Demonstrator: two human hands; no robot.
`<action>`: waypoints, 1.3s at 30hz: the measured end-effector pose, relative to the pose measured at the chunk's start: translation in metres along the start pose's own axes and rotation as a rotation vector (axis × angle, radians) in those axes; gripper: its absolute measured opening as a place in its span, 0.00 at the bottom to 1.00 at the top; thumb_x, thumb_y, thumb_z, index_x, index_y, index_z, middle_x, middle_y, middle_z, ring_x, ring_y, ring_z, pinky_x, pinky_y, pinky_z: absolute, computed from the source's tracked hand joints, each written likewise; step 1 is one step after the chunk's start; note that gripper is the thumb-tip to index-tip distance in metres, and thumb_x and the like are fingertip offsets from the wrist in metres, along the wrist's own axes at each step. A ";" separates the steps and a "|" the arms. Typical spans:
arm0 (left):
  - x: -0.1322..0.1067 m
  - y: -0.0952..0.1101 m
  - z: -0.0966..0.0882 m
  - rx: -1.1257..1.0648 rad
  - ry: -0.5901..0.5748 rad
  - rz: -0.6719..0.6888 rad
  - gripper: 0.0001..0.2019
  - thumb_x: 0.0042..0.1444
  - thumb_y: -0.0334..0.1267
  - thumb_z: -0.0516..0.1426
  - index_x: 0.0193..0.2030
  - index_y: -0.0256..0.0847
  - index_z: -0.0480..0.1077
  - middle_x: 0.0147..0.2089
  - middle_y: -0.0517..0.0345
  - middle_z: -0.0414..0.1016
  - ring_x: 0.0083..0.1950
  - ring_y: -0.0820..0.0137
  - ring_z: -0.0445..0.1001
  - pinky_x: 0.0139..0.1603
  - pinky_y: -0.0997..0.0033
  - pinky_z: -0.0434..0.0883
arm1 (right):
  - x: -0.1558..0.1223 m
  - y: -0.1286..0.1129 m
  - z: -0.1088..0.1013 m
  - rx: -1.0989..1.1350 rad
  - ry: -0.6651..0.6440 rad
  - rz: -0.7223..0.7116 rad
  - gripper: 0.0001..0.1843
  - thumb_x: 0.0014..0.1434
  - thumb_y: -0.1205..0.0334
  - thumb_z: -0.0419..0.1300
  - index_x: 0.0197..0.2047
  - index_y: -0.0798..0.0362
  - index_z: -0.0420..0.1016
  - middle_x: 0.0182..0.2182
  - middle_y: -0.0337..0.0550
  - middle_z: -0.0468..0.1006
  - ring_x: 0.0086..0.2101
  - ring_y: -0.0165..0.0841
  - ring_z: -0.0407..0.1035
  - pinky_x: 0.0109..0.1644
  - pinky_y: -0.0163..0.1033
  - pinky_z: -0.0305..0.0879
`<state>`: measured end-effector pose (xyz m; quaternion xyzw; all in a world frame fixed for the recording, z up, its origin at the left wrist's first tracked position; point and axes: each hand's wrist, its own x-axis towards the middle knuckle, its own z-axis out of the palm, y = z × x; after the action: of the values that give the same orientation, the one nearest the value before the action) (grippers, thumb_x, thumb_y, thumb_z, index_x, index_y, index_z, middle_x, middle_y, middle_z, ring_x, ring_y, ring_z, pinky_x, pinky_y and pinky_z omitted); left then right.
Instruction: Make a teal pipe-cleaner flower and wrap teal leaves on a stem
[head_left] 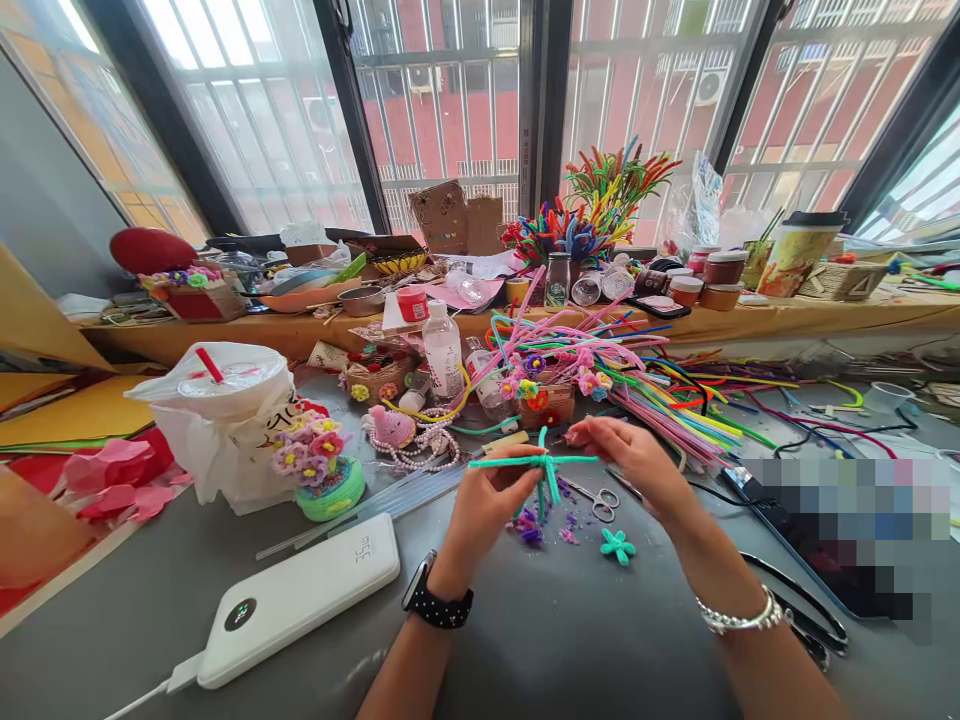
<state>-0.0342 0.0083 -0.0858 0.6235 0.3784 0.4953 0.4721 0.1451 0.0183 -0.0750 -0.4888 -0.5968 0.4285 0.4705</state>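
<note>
My left hand (487,505) is closed in a pinch on a turquoise pipe cleaner shape (550,478), whose several fuzzy arms cross at a centre and point outward. To the right of it, my right hand (626,455) has its fingertips pressed together just above the shape's right arm. What they hold, if anything, is too small to make out. Behind the hands lie small scissors (604,503) with metal handles. A finished turquoise pipe cleaner flower (617,546) rests on the table below my right hand. Purple and pink fuzzy scraps (529,527) are scattered beneath the shape.
A white power bank (304,600) lies at the left, near a bagged drink cup (232,420) and a pipe cleaner flower pot (330,488). Bundled pipe cleaners (660,410) spread behind my hands. A phone (817,560) lies at right. Bottles and jars crowd the windowsill (300,335).
</note>
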 end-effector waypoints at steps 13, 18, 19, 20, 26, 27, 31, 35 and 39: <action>-0.001 -0.002 0.004 0.320 0.035 0.331 0.09 0.49 0.30 0.55 0.38 0.41 0.72 0.41 0.52 0.75 0.44 0.65 0.71 0.46 0.63 0.68 | -0.013 -0.008 0.018 -0.576 -0.059 -0.530 0.14 0.50 0.67 0.58 0.42 0.53 0.71 0.35 0.45 0.75 0.34 0.34 0.69 0.40 0.41 0.66; 0.000 -0.005 0.004 0.417 0.049 0.414 0.08 0.50 0.29 0.55 0.37 0.41 0.72 0.35 0.53 0.74 0.38 0.67 0.71 0.40 0.67 0.69 | -0.014 -0.007 0.019 -0.597 -0.051 -0.553 0.13 0.50 0.70 0.56 0.40 0.53 0.73 0.30 0.43 0.76 0.32 0.33 0.69 0.38 0.39 0.66; 0.000 -0.005 0.004 0.424 0.049 0.420 0.08 0.50 0.29 0.55 0.37 0.40 0.72 0.35 0.52 0.73 0.37 0.68 0.71 0.39 0.67 0.69 | -0.015 -0.007 0.020 -0.601 -0.045 -0.547 0.12 0.50 0.70 0.55 0.39 0.53 0.73 0.30 0.43 0.76 0.33 0.34 0.69 0.39 0.39 0.65; 0.001 -0.005 0.004 0.430 0.051 0.426 0.08 0.50 0.29 0.55 0.37 0.40 0.72 0.35 0.52 0.72 0.37 0.68 0.71 0.39 0.67 0.69 | -0.015 -0.007 0.021 -0.608 -0.035 -0.537 0.12 0.50 0.70 0.56 0.39 0.53 0.72 0.31 0.43 0.76 0.33 0.34 0.70 0.40 0.40 0.65; 0.000 -0.003 0.002 0.428 0.075 0.448 0.07 0.50 0.28 0.54 0.36 0.40 0.70 0.41 0.50 0.71 0.44 0.66 0.69 0.46 0.61 0.67 | -0.017 -0.005 0.027 -0.623 0.076 -0.485 0.08 0.49 0.66 0.57 0.36 0.54 0.70 0.32 0.44 0.76 0.35 0.36 0.69 0.39 0.40 0.65; 0.000 -0.003 0.002 0.422 0.066 0.444 0.07 0.51 0.29 0.53 0.36 0.40 0.70 0.43 0.50 0.71 0.45 0.65 0.69 0.47 0.61 0.66 | -0.017 -0.005 0.027 -0.616 0.082 -0.482 0.07 0.49 0.66 0.57 0.35 0.54 0.70 0.32 0.44 0.76 0.34 0.35 0.69 0.38 0.40 0.65; -0.001 -0.002 0.002 0.419 0.024 0.422 0.07 0.51 0.29 0.53 0.37 0.41 0.69 0.44 0.51 0.72 0.48 0.64 0.69 0.49 0.60 0.65 | -0.016 -0.006 0.025 -0.547 0.011 -0.473 0.08 0.50 0.66 0.56 0.35 0.54 0.71 0.32 0.43 0.76 0.31 0.33 0.70 0.37 0.38 0.65; -0.001 -0.001 0.000 0.455 -0.011 0.416 0.09 0.52 0.29 0.53 0.39 0.41 0.69 0.41 0.53 0.74 0.46 0.65 0.69 0.48 0.62 0.65 | -0.014 -0.006 0.023 -0.474 -0.024 -0.433 0.07 0.50 0.67 0.56 0.34 0.54 0.72 0.30 0.43 0.77 0.30 0.32 0.69 0.35 0.36 0.65; -0.001 -0.001 -0.001 0.525 -0.016 0.394 0.08 0.51 0.30 0.53 0.38 0.41 0.69 0.37 0.54 0.74 0.43 0.66 0.70 0.45 0.64 0.66 | -0.014 -0.006 0.024 -0.480 -0.032 -0.393 0.06 0.50 0.67 0.55 0.32 0.55 0.73 0.27 0.42 0.76 0.28 0.32 0.69 0.32 0.35 0.64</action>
<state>-0.0353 0.0075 -0.0868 0.7888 0.3615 0.4579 0.1934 0.1218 0.0025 -0.0753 -0.4544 -0.7712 0.1839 0.4060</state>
